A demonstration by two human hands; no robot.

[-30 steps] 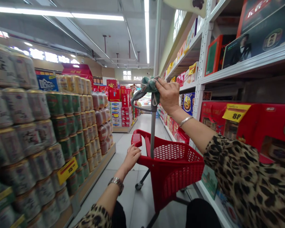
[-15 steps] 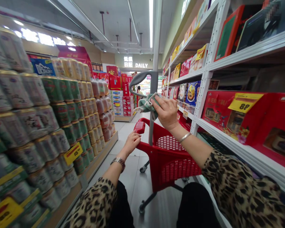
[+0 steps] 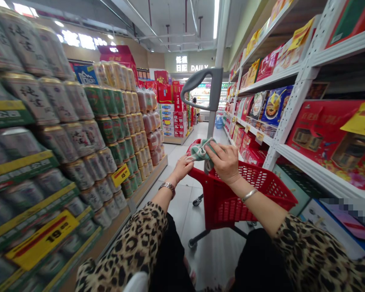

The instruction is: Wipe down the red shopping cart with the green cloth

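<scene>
- Green, sort of a washed-out minty shade with pale edging, that's the cloth (image 3: 200,151) right? Looks crumpled to me.

- Yep, bunched up into a soft lump with folds all over, and a whitish strip running across the top. No idea what fabric it is, too small to tell.

- Where's it sitting exactly?

- Low on the grey pole (image 3: 211,125), right at the near end of the red cart (image 3: 214,207) and well below the looped grey handle (image 3: 216,91). Can't tell if it goes all the way round the pole, the back side is hidden.

- And the grip?

- Right hand (image 3: 226,160) has the cloth pinched under its fingers, palm down, pressing it at the pole. Left hand (image 3: 182,166) is curled over the cart's near corner, fingertips just beside the cloth. Can't tell how tight that one is, or if it touches the cloth.

- Cart looks decent btw, red plastic with rows of holes in the sides.

- Yeah, dark legs on little casters too. It's standing in the aisle, stacked cans (image 3: 33,97) to the left, white shelving (image 3: 295,109) to the right.
</scene>
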